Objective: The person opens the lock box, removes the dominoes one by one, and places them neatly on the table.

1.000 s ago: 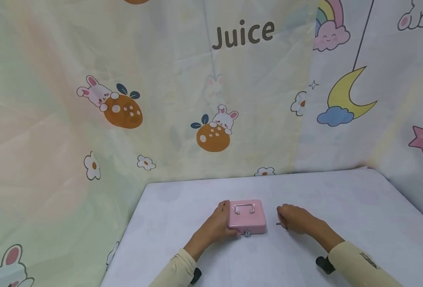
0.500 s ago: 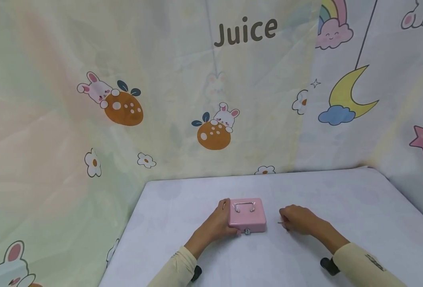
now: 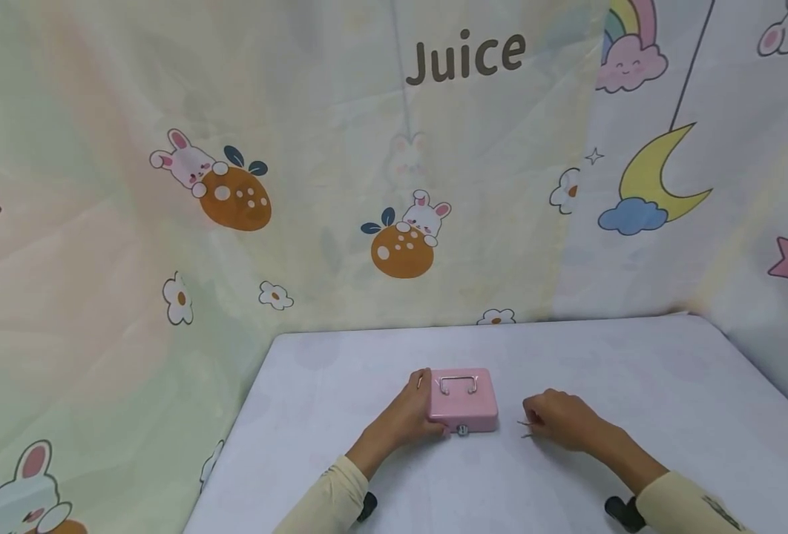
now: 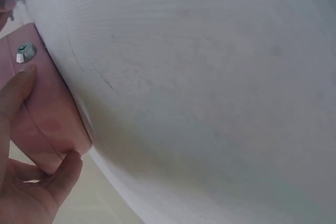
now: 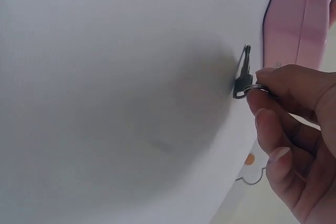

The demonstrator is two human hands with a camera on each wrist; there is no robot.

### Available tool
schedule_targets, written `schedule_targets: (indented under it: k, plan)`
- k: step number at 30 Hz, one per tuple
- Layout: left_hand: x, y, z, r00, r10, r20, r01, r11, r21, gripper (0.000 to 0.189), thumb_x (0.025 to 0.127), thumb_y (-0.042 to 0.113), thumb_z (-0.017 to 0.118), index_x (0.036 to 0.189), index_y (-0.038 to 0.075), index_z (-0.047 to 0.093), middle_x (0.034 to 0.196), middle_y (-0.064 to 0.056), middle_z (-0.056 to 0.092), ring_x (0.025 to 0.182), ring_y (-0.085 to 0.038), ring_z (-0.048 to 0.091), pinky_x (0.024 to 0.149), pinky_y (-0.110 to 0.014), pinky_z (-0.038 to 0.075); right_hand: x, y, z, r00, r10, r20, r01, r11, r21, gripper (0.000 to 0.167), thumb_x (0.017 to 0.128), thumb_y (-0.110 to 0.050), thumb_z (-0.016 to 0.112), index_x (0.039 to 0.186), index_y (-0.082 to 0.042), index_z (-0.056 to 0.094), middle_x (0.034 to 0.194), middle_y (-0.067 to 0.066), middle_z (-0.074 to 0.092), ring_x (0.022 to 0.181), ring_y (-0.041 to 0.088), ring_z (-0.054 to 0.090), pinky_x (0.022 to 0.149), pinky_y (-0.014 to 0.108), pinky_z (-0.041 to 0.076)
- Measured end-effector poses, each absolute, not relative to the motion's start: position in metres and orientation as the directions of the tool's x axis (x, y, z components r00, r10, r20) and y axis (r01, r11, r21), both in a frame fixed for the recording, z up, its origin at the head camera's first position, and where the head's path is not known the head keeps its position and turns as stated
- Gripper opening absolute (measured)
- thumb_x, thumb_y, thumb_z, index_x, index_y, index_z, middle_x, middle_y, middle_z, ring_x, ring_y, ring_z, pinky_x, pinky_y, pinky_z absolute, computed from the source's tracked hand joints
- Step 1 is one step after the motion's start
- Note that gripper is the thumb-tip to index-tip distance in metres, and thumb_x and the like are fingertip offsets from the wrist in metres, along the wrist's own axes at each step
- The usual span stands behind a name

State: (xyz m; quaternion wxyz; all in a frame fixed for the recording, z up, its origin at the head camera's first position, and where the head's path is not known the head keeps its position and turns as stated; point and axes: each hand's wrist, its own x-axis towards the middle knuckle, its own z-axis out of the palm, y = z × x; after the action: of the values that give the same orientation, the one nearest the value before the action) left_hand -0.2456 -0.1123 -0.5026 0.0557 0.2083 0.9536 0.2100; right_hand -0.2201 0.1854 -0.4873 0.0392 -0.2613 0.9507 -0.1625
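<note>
A small pink metal cash box [image 3: 464, 404] stands on the table with its lid down and its silver handle folded flat. Its round keyed lock [image 4: 26, 52] faces the person. My left hand [image 3: 407, 408] grips the box's left side, thumb on the front beside the lock, fingers round the side. To the right of the box, apart from it, my right hand [image 3: 561, 419] pinches a small ring of keys between thumb and forefinger. One dark-headed key [image 5: 243, 80] hangs from the ring close to the table; a second thin tip [image 5: 278, 65] pokes out past the thumb.
A white-covered table [image 3: 340, 363] lies under everything. Printed cloth curtains [image 3: 327, 148] with rabbits, oranges and a moon rise along its back and sides. Dark straps [image 3: 624, 513] sit at the wrists.
My right hand has shifted slightly right and toward the person, and two key tips now stick out where one showed before. The left hand keeps its hold on the still cash box.
</note>
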Motion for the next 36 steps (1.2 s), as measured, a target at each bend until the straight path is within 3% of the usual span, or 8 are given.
schedule_targets:
  k: [19,36]
  plan:
    - [-0.245,-0.113,-0.505,-0.904,0.427,-0.002,0.388,0.823,0.415,0.116,0.074,0.037,0.089,0.157,-0.004,0.019,0.158,-0.024,0.031,0.142,-0.034,0.043,0.115,-0.04,0.041,-0.194,0.135,-0.481,-0.822,-0.569,-0.025,-0.488,0.726,-0.484,0.026,0.085,-0.01,0.075,0.072,-0.019,0.054,0.059,-0.012,0.047,0.057,0.001,0.041,0.049,0.019,0.036]
    - [-0.245,-0.113,-0.503,-0.895,0.447,0.012,0.413,0.817,0.403,0.115,0.074,0.036,0.089,0.156,-0.004,0.02,0.157,-0.025,0.032,0.141,-0.036,0.045,0.113,-0.041,0.043,-0.198,0.103,-0.499,-0.838,-0.545,0.015,-0.459,0.69,-0.559,0.018,0.081,-0.008,0.075,0.082,-0.015,0.058,0.058,-0.012,0.048,0.053,0.0,0.041,0.047,0.018,0.035]
